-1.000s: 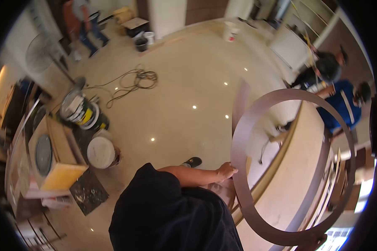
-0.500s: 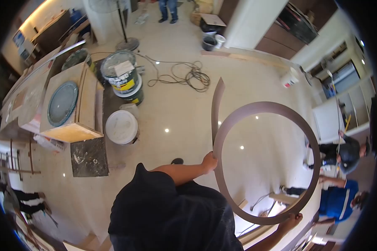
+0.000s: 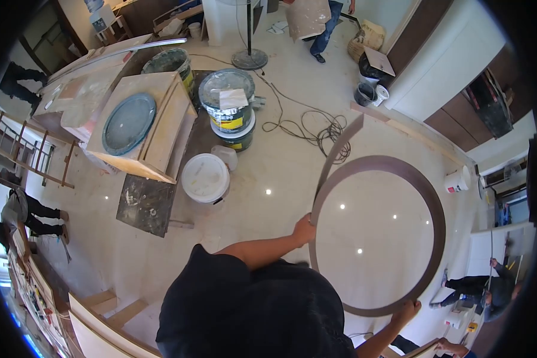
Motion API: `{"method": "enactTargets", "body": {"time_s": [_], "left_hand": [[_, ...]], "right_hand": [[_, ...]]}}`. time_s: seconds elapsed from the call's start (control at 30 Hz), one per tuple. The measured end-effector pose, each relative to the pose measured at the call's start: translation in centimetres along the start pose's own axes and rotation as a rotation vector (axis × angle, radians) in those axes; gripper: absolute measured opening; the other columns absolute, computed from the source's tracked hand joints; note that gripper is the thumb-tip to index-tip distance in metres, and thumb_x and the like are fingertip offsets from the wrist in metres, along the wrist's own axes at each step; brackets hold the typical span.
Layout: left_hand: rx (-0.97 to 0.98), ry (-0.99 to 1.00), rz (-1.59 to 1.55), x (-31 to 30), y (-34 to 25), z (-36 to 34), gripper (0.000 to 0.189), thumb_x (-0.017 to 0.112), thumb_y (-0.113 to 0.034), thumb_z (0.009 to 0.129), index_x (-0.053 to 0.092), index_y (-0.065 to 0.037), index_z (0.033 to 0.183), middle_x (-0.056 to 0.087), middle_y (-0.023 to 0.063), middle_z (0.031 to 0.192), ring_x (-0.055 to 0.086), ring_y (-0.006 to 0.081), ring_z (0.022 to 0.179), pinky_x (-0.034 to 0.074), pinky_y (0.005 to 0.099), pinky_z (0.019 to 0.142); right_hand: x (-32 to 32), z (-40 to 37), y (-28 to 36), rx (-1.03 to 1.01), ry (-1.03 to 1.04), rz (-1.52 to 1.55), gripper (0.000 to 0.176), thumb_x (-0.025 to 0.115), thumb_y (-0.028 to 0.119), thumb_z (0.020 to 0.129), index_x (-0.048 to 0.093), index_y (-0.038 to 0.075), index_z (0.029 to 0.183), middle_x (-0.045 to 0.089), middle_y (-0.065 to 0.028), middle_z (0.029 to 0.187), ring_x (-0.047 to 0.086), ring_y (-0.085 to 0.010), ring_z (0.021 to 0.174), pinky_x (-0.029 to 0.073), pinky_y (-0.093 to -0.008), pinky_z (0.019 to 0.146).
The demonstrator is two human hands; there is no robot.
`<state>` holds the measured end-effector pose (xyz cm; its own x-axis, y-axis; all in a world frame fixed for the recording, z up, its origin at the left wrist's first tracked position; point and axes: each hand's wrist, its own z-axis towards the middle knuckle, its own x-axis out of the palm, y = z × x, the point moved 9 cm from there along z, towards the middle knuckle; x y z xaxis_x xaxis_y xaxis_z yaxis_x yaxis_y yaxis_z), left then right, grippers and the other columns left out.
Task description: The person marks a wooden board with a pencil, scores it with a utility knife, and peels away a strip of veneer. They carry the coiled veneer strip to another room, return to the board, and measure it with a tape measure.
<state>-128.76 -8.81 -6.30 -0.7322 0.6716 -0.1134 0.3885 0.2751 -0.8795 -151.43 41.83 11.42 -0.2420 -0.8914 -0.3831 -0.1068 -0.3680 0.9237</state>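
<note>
A long brown edging strip (image 3: 438,221) is curled into a large ring in front of me, its loose end sticking up past the ring at the upper left. My left hand (image 3: 305,230) is closed on the ring's left side, where the free length meets the loop. At the lower right of the loop, my right hand (image 3: 407,311) grips the band, fingers wrapped round its edge. The floor shows through the middle of the ring.
Stacked buckets (image 3: 235,140), a white lidded bucket (image 3: 205,179) and a wooden box (image 3: 179,113) stand to the left. A coiled cable (image 3: 328,128) lies ahead. One person (image 3: 325,30) carries a stained sheet at the back; another (image 3: 501,286) is at right.
My view has swung left, so the buckets and box sit further right in it. Both hands keep hold of the strip. A person at the back now shows with a stained sheet.
</note>
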Motion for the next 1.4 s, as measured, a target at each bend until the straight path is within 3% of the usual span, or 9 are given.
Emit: {"method": "enactTargets", "body": {"time_s": [0.33, 0.53, 0.6, 0.77, 0.9, 1.0, 1.17, 1.33, 1.4], "left_hand": [[0.096, -0.41, 0.307, -1.5, -6.2, 13.0, 0.038, 0.046, -0.003, 0.08, 0.064, 0.002, 0.114, 0.067, 0.0286, 0.1, 0.067, 0.0417, 0.091, 0.053, 0.046, 0.081], [0.197, -0.537, 0.807, -10.2, -14.4, 18.8, 0.031, 0.051, -0.007, 0.077, 0.066, 0.007, 0.099, 0.066, 0.0317, 0.098, 0.065, 0.0461, 0.096, 0.052, 0.0492, 0.087], [0.129, -0.561, 0.737, -12.8, -19.5, 17.2, 0.028, 0.053, -0.009, 0.077, 0.066, 0.009, 0.094, 0.066, 0.032, 0.098, 0.064, 0.0462, 0.097, 0.051, 0.0498, 0.087], [-0.025, -0.541, 0.782, -20.8, -22.4, 23.4, 0.028, 0.058, -0.013, 0.077, 0.065, 0.008, 0.096, 0.066, 0.0313, 0.101, 0.064, 0.045, 0.1, 0.052, 0.0483, 0.087], [0.027, -0.595, 0.903, -23.0, -28.1, 27.9, 0.029, 0.056, -0.012, 0.082, 0.066, 0.006, 0.102, 0.066, 0.03, 0.107, 0.065, 0.0427, 0.103, 0.053, 0.0474, 0.088], [-0.076, -0.581, 0.909, -26.2, -29.8, 35.5, 0.029, 0.056, -0.013, 0.084, 0.066, 0.005, 0.105, 0.067, 0.0272, 0.109, 0.065, 0.0412, 0.104, 0.053, 0.046, 0.088], [0.006, -0.552, 1.054, -29.4, -38.6, 44.7, 0.026, 0.058, -0.012, 0.086, 0.068, 0.002, 0.104, 0.068, 0.0242, 0.11, 0.066, 0.0389, 0.105, 0.054, 0.0446, 0.087], [0.063, -0.63, 1.155, -32.9, -45.1, 57.7, 0.022, 0.058, -0.01, 0.087, 0.069, 0.0, 0.104, 0.069, 0.0236, 0.108, 0.067, 0.0369, 0.103, 0.055, 0.0437, 0.085], [0.119, -0.611, 1.232, -32.9, -48.3, 62.3, 0.021, 0.057, -0.009, 0.088, 0.069, 0.0, 0.104, 0.068, 0.0233, 0.109, 0.068, 0.0365, 0.101, 0.055, 0.0433, 0.085]], "right_hand": [[25.0, 16.2, -10.6, 0.301, 0.348, 0.117, 0.043, 0.052, -0.002, 0.076, 0.046, -0.001, 0.118, 0.055, -0.0075, 0.089, 0.051, -0.0151, 0.073, 0.042, -0.0299, 0.059], [40.6, 11.0, -10.3, 0.638, 0.658, 0.171, 0.054, 0.051, -0.001, 0.076, 0.05, 0.007, 0.13, 0.053, -0.0093, 0.09, 0.051, -0.0197, 0.071, 0.047, -0.045, 0.059], [46.4, 8.6, -10.5, 0.608, 0.888, 0.072, 0.058, 0.06, 0.005, 0.081, 0.042, 0.001, 0.136, 0.057, -0.0175, 0.106, 0.058, -0.0358, 0.1, 0.044, -0.0664, 0.088], [55.3, 5.6, -8.0, 0.459, 0.895, -0.19, 0.041, 0.065, 0.024, 0.087, 0.05, -0.001, 0.115, 0.056, -0.0157, 0.094, 0.058, -0.0259, 0.079, 0.054, -0.0515, 0.067], [61.2, 10.8, -10.8, -0.042, 1.035, -0.638, 0.045, 0.072, 0.035, 0.082, 0.049, 0.0, 0.1, 0.058, -0.0125, 0.075, 0.057, -0.022, 0.067, 0.051, -0.0377, 0.056], [60.9, 16.5, -12.3, -0.306, 0.874, -0.695, 0.039, 0.07, 0.032, 0.083, 0.052, -0.002, 0.085, 0.059, -0.0129, 0.07, 0.052, -0.0171, 0.05, 0.04, -0.037, 0.042], [53.1, 17.5, -8.8, 0.329, 0.771, -0.672, 0.024, 0.067, 0.025, 0.085, 0.055, 0.005, 0.081, 0.058, -0.005, 0.068, 0.055, -0.017, 0.054, 0.044, -0.0367, 0.045], [47.7, 15.8, -12.8, 0.702, 0.656, -0.792, 0.034, 0.054, 0.041, 0.094, 0.058, 0.008, 0.098, 0.068, -0.0093, 0.075, 0.058, -0.0206, 0.057, 0.047, -0.0418, 0.051], [49.2, 12.8, -10.3, 0.797, 0.767, -0.916, 0.051, 0.039, 0.052, 0.1, 0.046, 0.017, 0.136, 0.072, -0.0156, 0.092, 0.066, -0.0269, 0.074, 0.052, -0.0555, 0.07]]}}
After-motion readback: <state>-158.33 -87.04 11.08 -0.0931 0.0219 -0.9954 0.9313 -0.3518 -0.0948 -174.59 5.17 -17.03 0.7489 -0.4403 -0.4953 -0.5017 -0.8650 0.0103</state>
